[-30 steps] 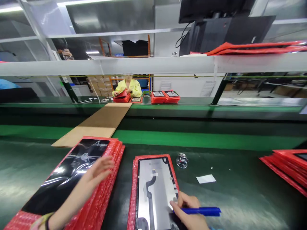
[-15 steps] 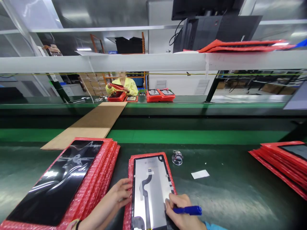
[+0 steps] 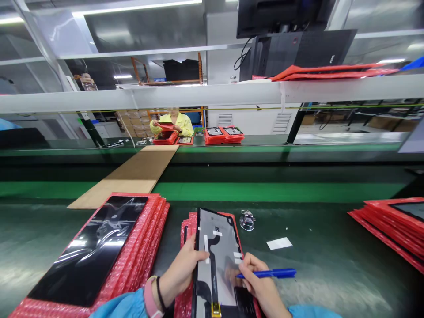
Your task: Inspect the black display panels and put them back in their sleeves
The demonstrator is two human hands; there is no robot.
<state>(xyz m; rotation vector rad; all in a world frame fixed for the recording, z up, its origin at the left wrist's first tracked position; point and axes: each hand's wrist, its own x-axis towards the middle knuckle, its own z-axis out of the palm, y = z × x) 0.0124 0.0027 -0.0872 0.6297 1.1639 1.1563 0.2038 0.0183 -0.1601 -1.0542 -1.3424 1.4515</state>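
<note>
A tablet screen panel (image 3: 222,240), its silver back with a dark flex cable facing me, is tilted with its left edge raised off a red bubble-wrap sleeve (image 3: 189,219). My left hand (image 3: 185,267) grips that left edge, thumb on the silver back. In my right hand (image 3: 260,278) is a blue pen (image 3: 280,273), its tip pointing left over the panel, and these fingers are by the panel's right edge. Whether they touch the panel I cannot tell. Left of my left hand, a glossy black screen (image 3: 96,247) lies on a stack of red bubble-wrap sleeves (image 3: 145,247).
Beyond the panel are a small clear plastic piece (image 3: 247,221) and a white paper slip (image 3: 279,243). More red sleeves (image 3: 391,225) are stacked at the right. A brown board (image 3: 129,176) bridges toward the far bench, where a person in yellow (image 3: 183,123) handles red sleeves.
My left hand has taken hold of the panel and raised its left edge from the red sleeve. The pen has swung out further right in my right hand. The camera view has tilted slightly up.
</note>
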